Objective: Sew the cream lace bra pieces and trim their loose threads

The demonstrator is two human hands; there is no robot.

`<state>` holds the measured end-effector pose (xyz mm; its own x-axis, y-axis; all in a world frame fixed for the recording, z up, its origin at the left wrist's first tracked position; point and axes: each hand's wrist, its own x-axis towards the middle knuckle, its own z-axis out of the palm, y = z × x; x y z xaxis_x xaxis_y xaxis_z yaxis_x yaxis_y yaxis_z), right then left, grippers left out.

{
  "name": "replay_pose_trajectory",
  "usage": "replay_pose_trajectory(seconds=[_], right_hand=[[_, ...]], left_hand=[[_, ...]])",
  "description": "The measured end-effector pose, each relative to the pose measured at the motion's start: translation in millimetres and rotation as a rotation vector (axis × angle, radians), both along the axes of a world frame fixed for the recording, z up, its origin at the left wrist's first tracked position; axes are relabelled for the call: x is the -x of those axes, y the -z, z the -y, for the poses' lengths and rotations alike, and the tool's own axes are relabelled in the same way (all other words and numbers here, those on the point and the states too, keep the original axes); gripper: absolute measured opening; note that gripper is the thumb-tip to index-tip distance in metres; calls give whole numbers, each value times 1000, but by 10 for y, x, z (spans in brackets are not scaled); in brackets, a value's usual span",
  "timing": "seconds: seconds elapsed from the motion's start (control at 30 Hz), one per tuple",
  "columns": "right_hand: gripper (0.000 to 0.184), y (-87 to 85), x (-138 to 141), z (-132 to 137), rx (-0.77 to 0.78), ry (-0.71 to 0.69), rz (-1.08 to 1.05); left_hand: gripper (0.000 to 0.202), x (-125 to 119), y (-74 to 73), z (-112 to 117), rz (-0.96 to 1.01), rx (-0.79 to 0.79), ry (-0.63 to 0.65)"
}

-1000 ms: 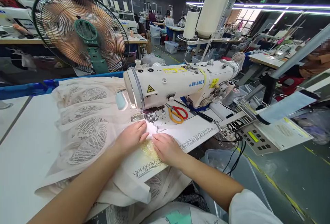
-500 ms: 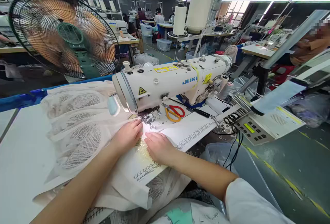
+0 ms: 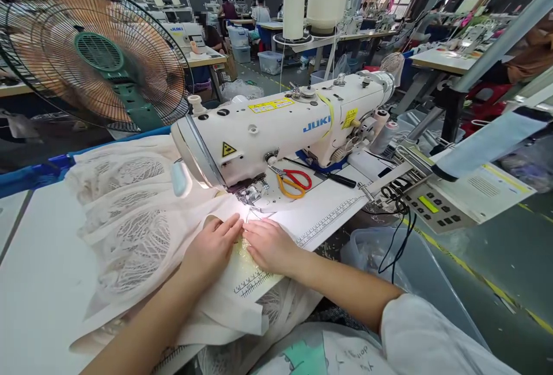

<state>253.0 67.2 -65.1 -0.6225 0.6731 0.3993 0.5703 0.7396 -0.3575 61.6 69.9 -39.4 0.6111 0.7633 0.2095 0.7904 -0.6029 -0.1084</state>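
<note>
A white sewing machine [image 3: 259, 127] stands across the table, and a lamp lights the area under its head. Cream fabric with lace panels [image 3: 142, 231] is heaped left of the machine and hangs over the front edge of the table. Just in front of the presser foot [image 3: 249, 195], my left hand [image 3: 215, 246] is closed on the cream fabric, fingers together on top. Beside it my right hand [image 3: 270, 246] pinches the fabric's edge, its fingertips nearly touching the left ones. Both thumbs are mostly hidden. Yellowish glitter-like material [image 3: 244, 255] shows between the hands.
Scissors with red and orange handles [image 3: 294, 182] and a black-handled screwdriver [image 3: 341, 180] lie by the machine's base. A large fan [image 3: 103, 52] is at the back left. To the right are a control panel [image 3: 432, 208] and a clear plastic bin [image 3: 425, 283]. Thread cones [image 3: 294, 12] rise behind.
The camera view has shifted a little. My left hand has drawn back slightly from the presser foot, toward me; my right hand stays nearly in place. Both remain on the fabric.
</note>
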Motion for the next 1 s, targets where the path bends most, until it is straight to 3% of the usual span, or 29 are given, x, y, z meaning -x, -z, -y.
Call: replay_pose_trajectory(seconds=[0.3, 0.8, 0.9, 1.0], right_hand=[[23, -4, -3, -21, 40, 16, -60], [17, -30, 14, -49, 81, 39, -49], [15, -104, 65, 58, 10, 57, -42], [24, -146, 185, 319, -73, -70, -25]], left_hand=[[43, 201, -12, -238, 60, 67, 83], [43, 228, -118, -501, -67, 24, 13], [40, 213, -121, -511, -66, 13, -16], [38, 192, -132, -477, -66, 5, -58]])
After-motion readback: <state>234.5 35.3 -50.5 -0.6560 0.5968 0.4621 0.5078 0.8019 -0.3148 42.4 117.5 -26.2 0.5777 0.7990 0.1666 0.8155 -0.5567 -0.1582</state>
